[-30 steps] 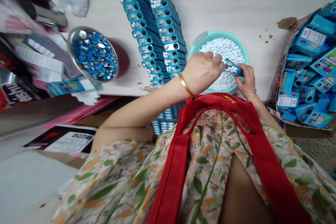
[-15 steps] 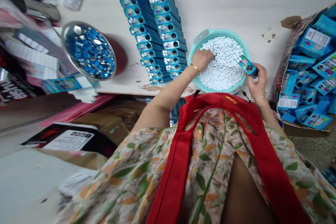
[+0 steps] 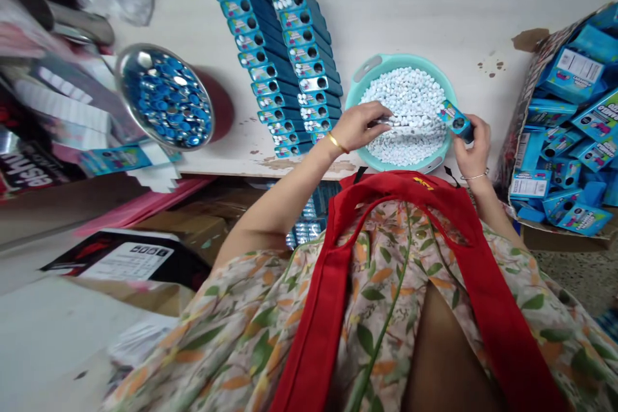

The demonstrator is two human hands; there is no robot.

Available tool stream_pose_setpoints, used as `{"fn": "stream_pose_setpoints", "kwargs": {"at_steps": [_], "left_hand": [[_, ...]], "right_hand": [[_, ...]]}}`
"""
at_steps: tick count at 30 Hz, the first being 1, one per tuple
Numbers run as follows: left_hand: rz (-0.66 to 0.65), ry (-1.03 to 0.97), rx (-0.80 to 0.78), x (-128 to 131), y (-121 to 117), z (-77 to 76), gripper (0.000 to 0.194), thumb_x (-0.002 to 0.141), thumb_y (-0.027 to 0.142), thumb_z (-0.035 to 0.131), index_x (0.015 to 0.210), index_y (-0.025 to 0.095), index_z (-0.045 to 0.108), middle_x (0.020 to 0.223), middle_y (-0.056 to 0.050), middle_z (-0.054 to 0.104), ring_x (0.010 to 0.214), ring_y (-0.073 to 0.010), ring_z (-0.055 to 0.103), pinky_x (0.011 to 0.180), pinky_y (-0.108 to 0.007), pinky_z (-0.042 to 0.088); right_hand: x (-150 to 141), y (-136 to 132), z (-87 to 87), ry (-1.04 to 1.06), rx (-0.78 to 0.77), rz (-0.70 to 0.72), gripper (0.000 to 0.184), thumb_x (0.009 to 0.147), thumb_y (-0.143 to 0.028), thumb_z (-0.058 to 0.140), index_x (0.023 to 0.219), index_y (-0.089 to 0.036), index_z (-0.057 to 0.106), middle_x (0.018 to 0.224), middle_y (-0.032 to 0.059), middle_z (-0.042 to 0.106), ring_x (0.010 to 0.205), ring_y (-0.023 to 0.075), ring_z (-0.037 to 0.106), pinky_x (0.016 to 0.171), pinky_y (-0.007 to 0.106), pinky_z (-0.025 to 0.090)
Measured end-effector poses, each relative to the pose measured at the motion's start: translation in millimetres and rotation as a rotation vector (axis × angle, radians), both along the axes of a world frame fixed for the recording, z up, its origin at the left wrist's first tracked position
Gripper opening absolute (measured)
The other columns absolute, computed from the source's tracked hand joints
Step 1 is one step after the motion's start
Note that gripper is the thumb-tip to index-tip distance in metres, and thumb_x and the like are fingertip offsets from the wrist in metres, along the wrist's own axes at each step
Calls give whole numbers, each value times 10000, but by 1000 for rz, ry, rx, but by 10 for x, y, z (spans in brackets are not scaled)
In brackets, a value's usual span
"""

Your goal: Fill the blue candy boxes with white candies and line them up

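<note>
A teal basin (image 3: 365, 71) full of small white pellets (image 3: 410, 93) sits at the table's near edge. My left hand (image 3: 361, 126) rests in the pellets at the basin's left side, fingers curled around some of them. My right hand (image 3: 470, 145) holds a small blue box (image 3: 456, 121) tilted over the basin's right rim. Two long rows of matching blue boxes (image 3: 284, 51), tops up with round holes, run along the table to the left of the basin.
A steel bowl (image 3: 164, 96) of blue caps stands at the left. A cardboard carton (image 3: 570, 122) of loose blue boxes sits at the right. Cluttered packets and boxes (image 3: 53, 129) crowd the far left; cartons lie under the table.
My left hand left the box held in my right hand, dipped into the pellets on the basin's left, then curled and drew back. My right hand moved the box to the right rim.
</note>
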State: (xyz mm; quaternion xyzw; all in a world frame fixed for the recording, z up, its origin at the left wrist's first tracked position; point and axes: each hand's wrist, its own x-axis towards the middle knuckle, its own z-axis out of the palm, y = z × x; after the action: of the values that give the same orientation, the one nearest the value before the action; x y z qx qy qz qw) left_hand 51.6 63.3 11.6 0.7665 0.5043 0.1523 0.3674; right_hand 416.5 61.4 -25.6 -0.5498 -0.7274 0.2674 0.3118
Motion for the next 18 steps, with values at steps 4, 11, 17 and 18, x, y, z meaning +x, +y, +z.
{"fn": "stream_pose_setpoints", "kwargs": {"at_steps": [4, 11, 17, 18], "left_hand": [[-88, 105, 117, 43, 88, 576, 292, 1074, 366, 596, 1278, 212, 735, 1128, -87, 749, 1095, -272, 713, 982, -416, 555], [-158, 375, 148, 477, 127, 1322, 289, 1080, 183, 460, 1105, 176, 748, 1024, -113, 718, 1073, -302, 713, 945, -458, 566], [-110, 382, 139, 406, 124, 1447, 316, 1109, 215, 420, 1095, 181, 733, 1081, -133, 727, 1129, -317, 696, 964, -480, 544], [-76, 383, 126, 301, 135, 1319, 274, 1103, 259, 470, 1128, 195, 735, 1109, -138, 736, 1119, -319, 689, 964, -488, 540]], "right_hand": [[-215, -5, -13, -37, 19, 103, 433, 1038, -478, 578, 1419, -278, 628, 1365, 137, 738, 1287, 363, 682, 1142, 649, 597], [-424, -38, -79, -29, 24, 162, 473, 1062, -516, 531, 1459, -275, 622, 1400, 152, 740, 1328, 369, 670, 1181, 655, 570], [-376, -34, -2, -34, -41, 120, 435, 1029, -498, 548, 1394, -282, 646, 1370, 144, 753, 1301, 363, 683, 1170, 652, 575], [-354, -28, 7, -29, -48, 116, 437, 1029, -502, 546, 1394, -284, 646, 1371, 141, 750, 1307, 361, 681, 1174, 652, 572]]}}
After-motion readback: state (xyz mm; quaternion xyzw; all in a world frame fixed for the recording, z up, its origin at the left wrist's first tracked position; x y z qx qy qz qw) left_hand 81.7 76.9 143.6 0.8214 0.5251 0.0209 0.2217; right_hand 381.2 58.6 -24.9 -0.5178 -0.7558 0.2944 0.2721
